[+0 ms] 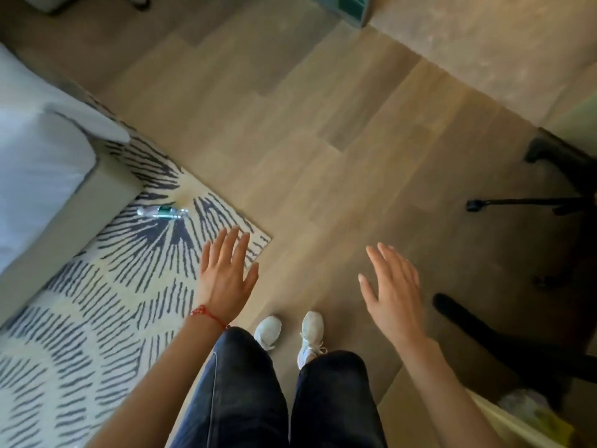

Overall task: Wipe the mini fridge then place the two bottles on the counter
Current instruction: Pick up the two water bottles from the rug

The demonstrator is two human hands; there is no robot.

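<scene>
One clear plastic bottle (162, 212) with a green label lies on its side on the patterned rug (97, 302), close to the bed's corner. My left hand (226, 273) hovers open, palm down, over the rug's edge, below and right of the bottle. My right hand (392, 292) is open too, fingers spread, above the wooden floor. Neither hand holds anything. No mini fridge, cloth, counter or second bottle shows in this view.
A bed (38, 163) with white bedding fills the left side. A black office chair base (529, 202) with casters stands at the right. My legs and white shoes (290, 331) are on the wooden floor. A bin with a plastic liner (523, 412) sits at the lower right.
</scene>
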